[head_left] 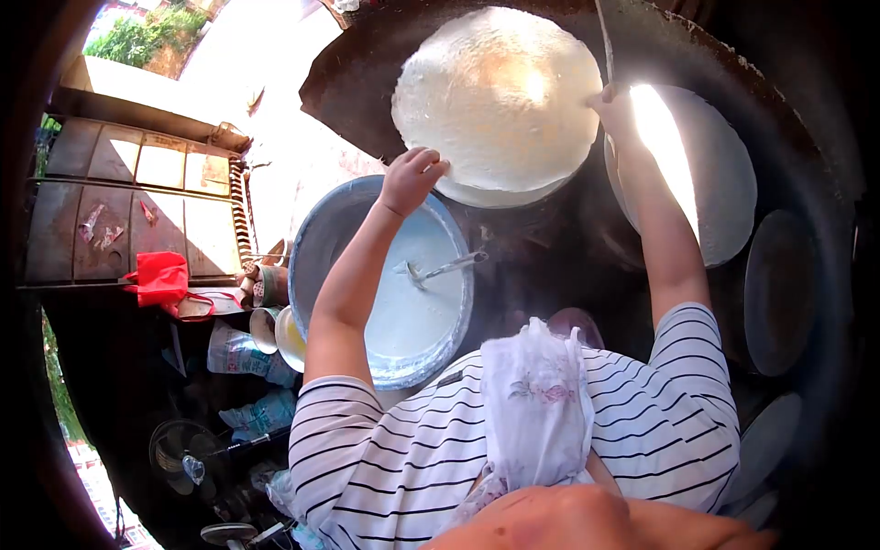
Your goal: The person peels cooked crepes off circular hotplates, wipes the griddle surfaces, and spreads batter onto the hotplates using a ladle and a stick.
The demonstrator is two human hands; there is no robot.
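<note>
A large, round, pale thin pancake (495, 101) spans the space between my two hands over a dark work surface. My left hand (412, 181) has its fingers curled closed at the pancake's lower left edge. At the right edge, my right hand (616, 112) is closed, with its fingertips on the rim. A thin stick (605, 41) runs up from my right hand. Below the pancake, part of another pale round surface (504, 196) shows. Left of it, a big tub (466, 316) holds white liquid batter, with a ladle (449, 268) resting in it.
A second round plate (724, 174), partly in bright sunlight, lies under my right forearm. A dark round plate (779, 293) is farther right. At left are a tiled ledge (101, 225), a red bag (162, 280), several plastic sacks (240, 350) and a fan (188, 454).
</note>
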